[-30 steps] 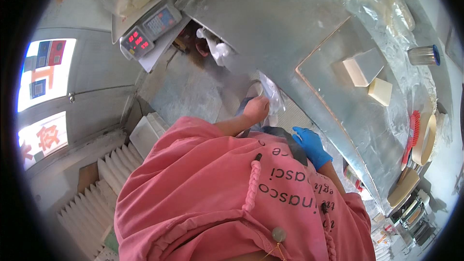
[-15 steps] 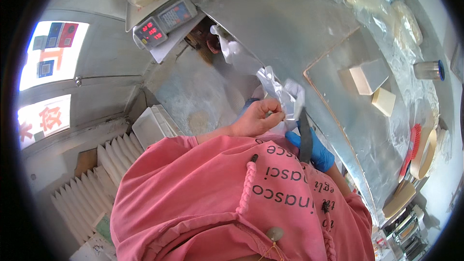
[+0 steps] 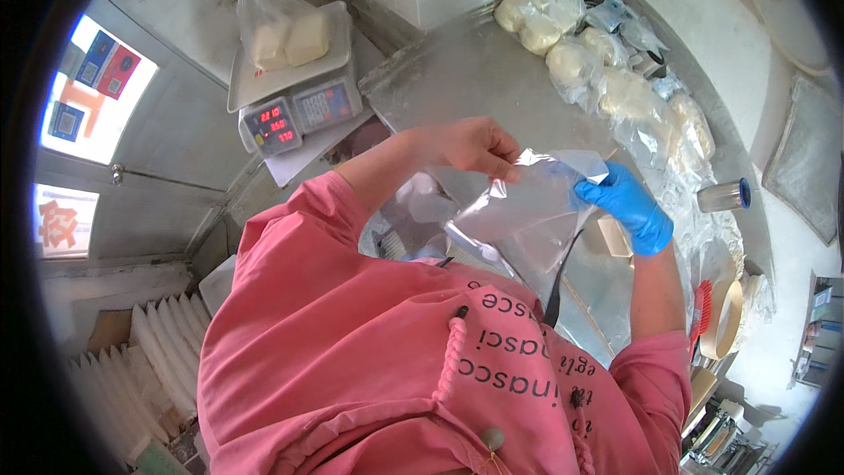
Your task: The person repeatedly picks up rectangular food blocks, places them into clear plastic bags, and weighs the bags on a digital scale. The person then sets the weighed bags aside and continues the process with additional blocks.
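I hold a clear plastic bag [image 3: 514,215] raised above the steel worktop [image 3: 440,79]. My bare left hand [image 3: 482,151] grips its top edge with thumb and fingers. My right hand [image 3: 635,209], in a blue glove, pinches its right corner. A dark strip [image 3: 556,290] hangs below the bag. A cream block [image 3: 614,237] lies on the worktop, partly hidden by my right hand and the bag.
At back left a scale [image 3: 321,101] bears bagged white blocks [image 3: 299,40]. Several bags of dough [image 3: 629,97] line the worktop's far edge. A metal cup [image 3: 721,196], red brush [image 3: 702,303] and wooden ring [image 3: 725,317] lie right. A door [image 3: 167,176] stands left.
Both hands have risen from near my waist to over the worktop, spreading the plastic bag between them. The view has shifted, showing more of the back edge.
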{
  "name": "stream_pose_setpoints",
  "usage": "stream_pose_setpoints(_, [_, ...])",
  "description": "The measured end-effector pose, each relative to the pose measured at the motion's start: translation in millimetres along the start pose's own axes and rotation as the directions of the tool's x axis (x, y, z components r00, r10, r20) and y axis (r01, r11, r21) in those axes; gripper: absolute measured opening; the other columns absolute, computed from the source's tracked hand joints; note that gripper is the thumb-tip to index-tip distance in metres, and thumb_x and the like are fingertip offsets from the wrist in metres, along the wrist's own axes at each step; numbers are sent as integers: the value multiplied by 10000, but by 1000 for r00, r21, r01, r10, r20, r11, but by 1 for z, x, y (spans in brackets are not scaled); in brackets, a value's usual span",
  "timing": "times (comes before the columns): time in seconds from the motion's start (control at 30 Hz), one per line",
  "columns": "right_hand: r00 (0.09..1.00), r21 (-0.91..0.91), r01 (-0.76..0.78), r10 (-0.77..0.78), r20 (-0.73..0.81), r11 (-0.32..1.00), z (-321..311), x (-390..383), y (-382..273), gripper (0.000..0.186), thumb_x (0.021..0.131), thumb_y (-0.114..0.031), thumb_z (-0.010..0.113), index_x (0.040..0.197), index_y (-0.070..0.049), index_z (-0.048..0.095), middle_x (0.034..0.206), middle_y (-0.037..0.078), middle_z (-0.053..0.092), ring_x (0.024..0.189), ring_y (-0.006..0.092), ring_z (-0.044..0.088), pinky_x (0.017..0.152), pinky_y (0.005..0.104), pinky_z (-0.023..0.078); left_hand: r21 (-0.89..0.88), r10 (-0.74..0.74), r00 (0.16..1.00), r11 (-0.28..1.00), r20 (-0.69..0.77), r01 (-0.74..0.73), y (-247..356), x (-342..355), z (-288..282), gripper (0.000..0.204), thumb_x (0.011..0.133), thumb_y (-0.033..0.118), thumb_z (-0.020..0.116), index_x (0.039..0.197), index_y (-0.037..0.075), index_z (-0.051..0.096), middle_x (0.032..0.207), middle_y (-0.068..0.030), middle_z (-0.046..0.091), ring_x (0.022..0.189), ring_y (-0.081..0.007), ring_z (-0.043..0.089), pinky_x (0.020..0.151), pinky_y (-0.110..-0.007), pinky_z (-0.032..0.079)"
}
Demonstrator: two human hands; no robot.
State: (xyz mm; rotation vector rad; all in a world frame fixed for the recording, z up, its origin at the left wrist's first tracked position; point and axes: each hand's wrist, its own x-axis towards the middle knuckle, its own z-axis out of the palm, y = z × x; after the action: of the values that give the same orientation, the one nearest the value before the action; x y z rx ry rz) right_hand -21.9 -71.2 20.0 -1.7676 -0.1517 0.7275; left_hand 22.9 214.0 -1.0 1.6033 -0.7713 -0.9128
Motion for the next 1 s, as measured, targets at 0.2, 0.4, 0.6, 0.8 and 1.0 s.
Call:
stream_pose_setpoints(0.2, [931,-652,10,-245,-270,758,-36,94,0,320,859,-175,584,1141,-24,578,933,93,641,858,179,600,794,311,466,-312,-15,973,948,-229,-59,-77,47,-26,199,869,236,628,820,43,611,713,12,558,662,-100,496,622,-257,413])
stream_pose_setpoints(0.4, [697,-637,78,-499,-515,767,25,142,53,349,881,-214,581,1167,-18,550,1039,155,615,948,245,596,841,347,460,-851,-456,807,514,-376,-106,-177,63,-14,186,797,210,704,835,121,546,766,-4,528,719,-134,494,650,-315,410])
stream_pose_setpoints(0.6, [895,-500,24,-241,-375,866,74,152,115,256,900,-232,579,1029,-14,549,963,118,612,867,206,584,780,326,465,-964,-496,834,221,-243,-149,-249,97,19,162,801,180,702,746,122,561,667,4,499,608,-135,476,533,-314,364])
stream_pose_setpoints(0.8, [955,-94,-152,121,-271,984,63,164,121,201,891,-180,570,1004,-15,549,926,66,607,844,140,550,755,295,452,-889,-463,840,456,-284,-49,-159,86,-4,284,795,320,712,716,98,551,603,20,416,501,-110,395,443,-285,306])
stream_pose_setpoints(1.0, [930,162,78,-13,-366,984,22,164,88,107,847,-152,565,806,-54,570,740,-18,495,698,84,443,637,249,384,-872,-420,827,464,-373,-157,-129,98,-30,333,840,400,644,881,80,563,623,15,434,485,-88,385,416,-245,313])
